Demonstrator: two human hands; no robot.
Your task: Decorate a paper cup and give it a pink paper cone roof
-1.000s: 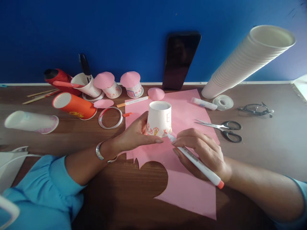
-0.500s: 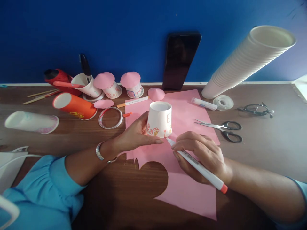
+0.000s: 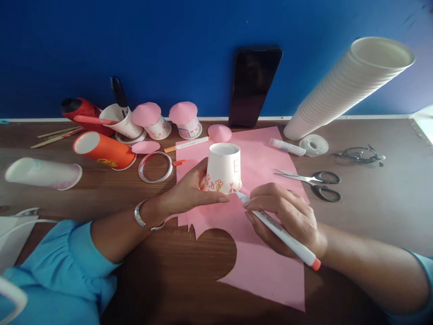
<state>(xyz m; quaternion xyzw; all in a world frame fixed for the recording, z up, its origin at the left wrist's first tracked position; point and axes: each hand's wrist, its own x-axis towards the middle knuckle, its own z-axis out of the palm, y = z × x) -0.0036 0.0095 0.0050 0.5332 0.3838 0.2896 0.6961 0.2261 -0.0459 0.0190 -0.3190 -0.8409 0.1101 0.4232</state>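
Observation:
My left hand (image 3: 192, 187) is closed round the lower left side of a small white paper cup (image 3: 221, 167), thumb along its bottom edge. Red and yellow flowers and a letter E are drawn on the cup. In my right hand (image 3: 286, 214) is a white marker (image 3: 282, 234) with an orange-red end, its tip at the cup's lower right edge by a red mark. Under both hands lies a pink paper sheet (image 3: 267, 275) with curved pieces cut out. An orange cap (image 3: 179, 162) rests on the table left of the cup.
Behind stand two decorated cups with pink cone roofs (image 3: 183, 113) and a loose pink cone (image 3: 219, 133). Scissors (image 3: 313, 178), a tape roll (image 3: 314, 145), a glue stick (image 3: 287, 146) and a tall cup stack (image 3: 348, 85) are at right. A phone (image 3: 255, 85) leans on the blue wall.
The marker tip has moved slightly up and right along the cup's lower edge, and the red mark there has grown. My left hand holds the cup much as before.

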